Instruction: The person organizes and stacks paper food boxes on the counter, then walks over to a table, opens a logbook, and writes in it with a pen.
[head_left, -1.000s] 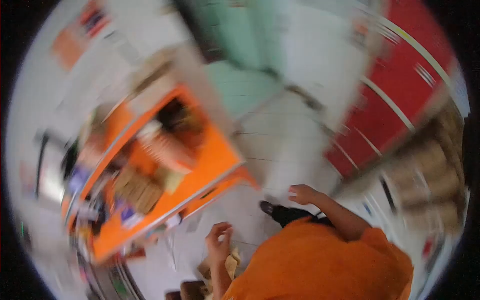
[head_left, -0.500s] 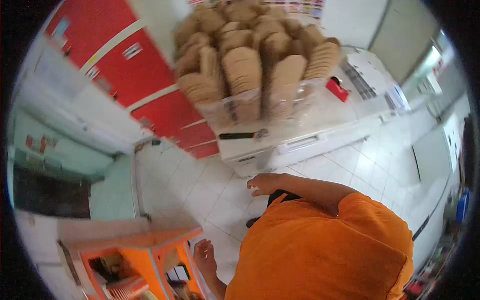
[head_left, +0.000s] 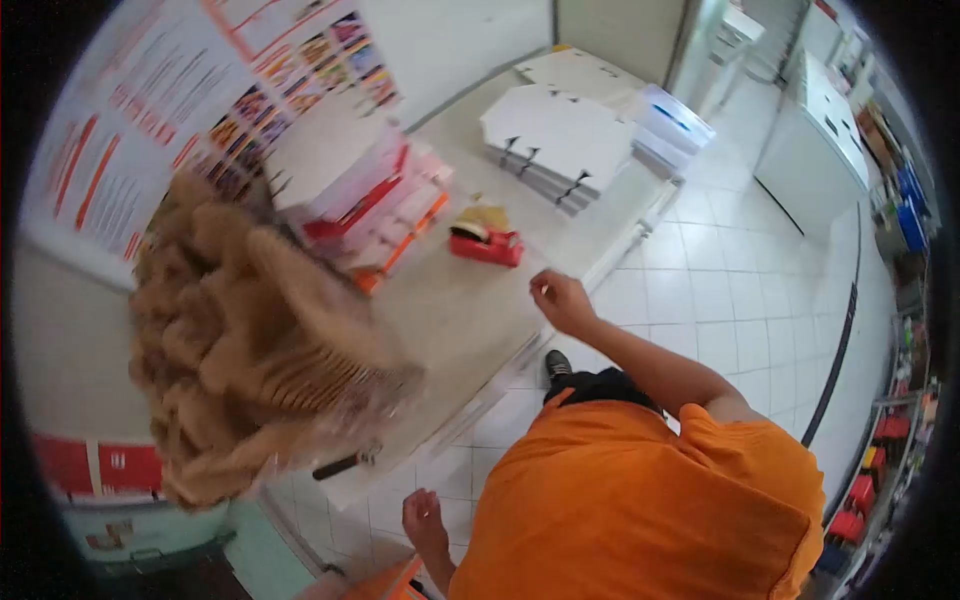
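Note:
My left hand (head_left: 425,518) is at the lower left of my orange shirt, beyond the counter's front edge, fingers loosely bent and nothing visible in them. Near that edge, my right hand (head_left: 562,301) hangs with curled fingers, a gap showing between thumb and fingers, and holds nothing visible. It is nearest to a red tape dispenser (head_left: 486,246) on the white counter (head_left: 440,305). Large plastic-wrapped stacks of brown cones or holders (head_left: 250,340) stand on the counter's left part. A black-handled tool (head_left: 338,467) lies by the front edge, close to the stacks.
Flat white boxes (head_left: 560,130) are stacked at the counter's far end. White and red boxes (head_left: 365,200) stand by the wall poster (head_left: 120,150). A white chest-like unit (head_left: 815,145) is across the tiled floor (head_left: 700,290), and shelves with goods (head_left: 870,490) line the right.
The view has swung from the orange shelf, past the red cabinets, to the counter. The dispenser and white boxes now appear closer. My right hand has come near the counter's edge, its fingers more curled.

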